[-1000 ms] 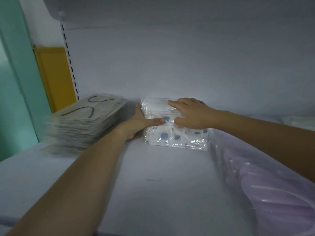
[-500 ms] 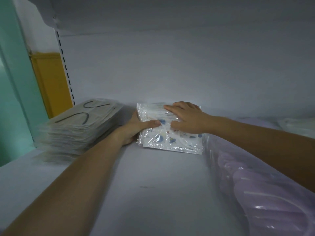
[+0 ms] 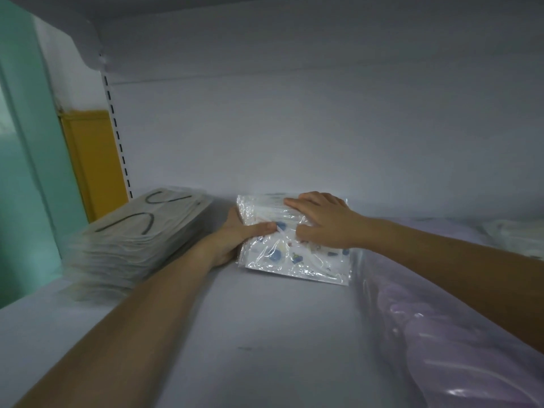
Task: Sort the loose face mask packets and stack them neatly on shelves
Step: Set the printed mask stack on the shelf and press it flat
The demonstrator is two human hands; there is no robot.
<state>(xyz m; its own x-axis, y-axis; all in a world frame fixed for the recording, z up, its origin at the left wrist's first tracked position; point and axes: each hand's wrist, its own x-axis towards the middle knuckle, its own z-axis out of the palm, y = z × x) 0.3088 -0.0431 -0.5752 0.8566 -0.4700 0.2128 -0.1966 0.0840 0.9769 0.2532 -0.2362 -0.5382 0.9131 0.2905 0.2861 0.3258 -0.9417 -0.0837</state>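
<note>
Stack of printed mask packets [image 3: 294, 260] at the far middle of the shelf [image 3: 265, 334], between a grey stack [image 3: 141, 231] on the left and lilac packets [image 3: 441, 319] on the right. My left hand [image 3: 235, 240] gripped its left edge, thumb on top; my right hand [image 3: 323, 222] pressed flat above. Over the last second neither had shifted: squaring judged nearly finished

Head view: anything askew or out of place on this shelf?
The blue-printed packet stack lies slightly skewed, its lower packets jutting in front; the left hand grips it, the right hand presses on top. Nothing spilled.
</note>
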